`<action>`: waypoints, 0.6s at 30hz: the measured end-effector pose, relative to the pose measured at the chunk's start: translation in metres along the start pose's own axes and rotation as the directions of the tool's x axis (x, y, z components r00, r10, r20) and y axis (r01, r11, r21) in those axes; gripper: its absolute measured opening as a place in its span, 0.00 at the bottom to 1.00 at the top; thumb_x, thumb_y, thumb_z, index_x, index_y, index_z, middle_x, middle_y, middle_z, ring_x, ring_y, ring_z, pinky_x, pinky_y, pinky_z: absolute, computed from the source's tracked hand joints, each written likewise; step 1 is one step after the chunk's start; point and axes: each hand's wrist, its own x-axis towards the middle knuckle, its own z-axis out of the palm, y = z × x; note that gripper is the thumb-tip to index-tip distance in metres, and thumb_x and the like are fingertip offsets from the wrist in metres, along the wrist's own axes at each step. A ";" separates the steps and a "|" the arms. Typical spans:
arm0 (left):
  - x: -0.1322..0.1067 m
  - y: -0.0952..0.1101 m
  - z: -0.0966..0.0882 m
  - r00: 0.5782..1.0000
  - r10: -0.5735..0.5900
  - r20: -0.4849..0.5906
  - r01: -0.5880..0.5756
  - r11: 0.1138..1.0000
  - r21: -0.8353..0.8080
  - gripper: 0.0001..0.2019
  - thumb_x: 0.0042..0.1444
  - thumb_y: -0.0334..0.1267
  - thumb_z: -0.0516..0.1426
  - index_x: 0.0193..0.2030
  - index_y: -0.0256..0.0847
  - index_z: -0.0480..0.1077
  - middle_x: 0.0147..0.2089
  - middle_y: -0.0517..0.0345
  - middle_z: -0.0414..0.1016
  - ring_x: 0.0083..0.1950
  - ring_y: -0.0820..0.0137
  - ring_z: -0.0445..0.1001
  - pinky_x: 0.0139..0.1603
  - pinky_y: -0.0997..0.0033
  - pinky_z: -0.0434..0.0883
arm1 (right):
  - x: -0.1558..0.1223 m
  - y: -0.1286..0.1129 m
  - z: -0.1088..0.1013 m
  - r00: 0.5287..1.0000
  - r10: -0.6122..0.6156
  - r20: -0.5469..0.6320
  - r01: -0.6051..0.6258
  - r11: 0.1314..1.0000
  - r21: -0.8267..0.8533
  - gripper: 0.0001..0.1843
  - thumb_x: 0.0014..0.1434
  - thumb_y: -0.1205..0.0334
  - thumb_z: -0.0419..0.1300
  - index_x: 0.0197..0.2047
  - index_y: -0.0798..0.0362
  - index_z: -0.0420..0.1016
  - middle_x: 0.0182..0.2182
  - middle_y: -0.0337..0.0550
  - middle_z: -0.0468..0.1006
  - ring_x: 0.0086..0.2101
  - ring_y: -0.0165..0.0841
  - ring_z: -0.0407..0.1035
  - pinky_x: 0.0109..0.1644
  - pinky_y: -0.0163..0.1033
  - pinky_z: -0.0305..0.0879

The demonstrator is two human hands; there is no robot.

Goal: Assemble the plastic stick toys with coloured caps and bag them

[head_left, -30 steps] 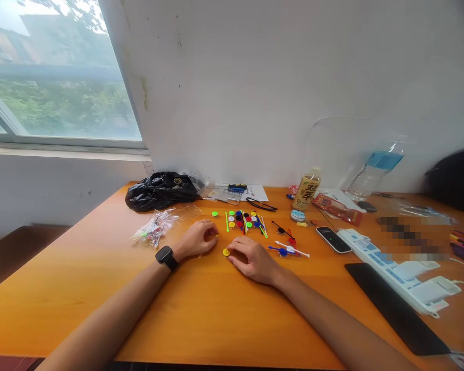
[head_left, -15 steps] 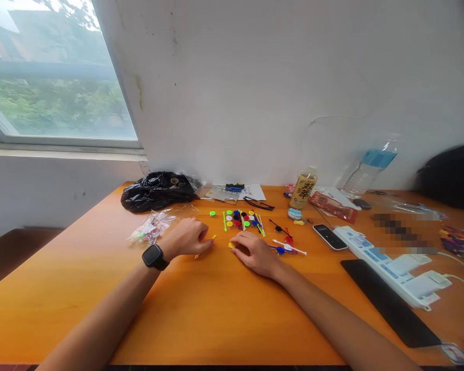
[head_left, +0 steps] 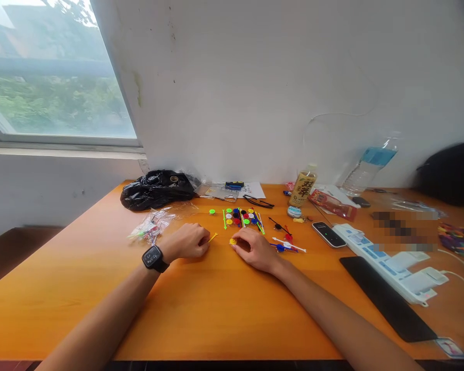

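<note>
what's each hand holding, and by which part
The left hand holds a thin yellow plastic stick, exact spot hidden, one end showing; the right hand pinches a round yellow plastic disc by its edge.

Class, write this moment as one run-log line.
left hand: over yellow stick, grip hidden | right hand: pinching yellow disc | beyond: grouped coloured pieces

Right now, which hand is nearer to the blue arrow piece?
Right. The right hand is close by, just left of the blue arrow piece; the left hand is farther off, well left of the right hand.
</note>
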 end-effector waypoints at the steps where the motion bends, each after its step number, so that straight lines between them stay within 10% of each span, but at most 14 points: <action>1: 0.000 0.001 0.000 1.000 -0.005 0.001 0.005 1.000 0.003 0.11 0.57 0.37 0.55 0.24 0.42 0.68 0.25 0.53 0.76 0.23 0.67 0.66 0.29 0.65 0.48 | 0.000 -0.001 0.000 1.000 -0.005 0.001 0.005 1.000 0.001 0.06 0.66 0.63 0.64 0.46 0.50 0.78 0.41 0.46 0.80 0.42 0.39 0.73 0.48 0.44 0.70; 18: 0.002 0.019 -0.010 0.992 -0.084 -0.097 0.061 0.974 -0.219 0.11 0.58 0.34 0.54 0.24 0.41 0.60 0.22 0.61 0.65 0.22 0.73 0.55 0.29 0.68 0.50 | 0.000 -0.001 0.001 0.998 0.032 0.054 -0.039 0.990 0.139 0.07 0.65 0.59 0.64 0.45 0.51 0.79 0.39 0.45 0.81 0.38 0.36 0.73 0.44 0.42 0.70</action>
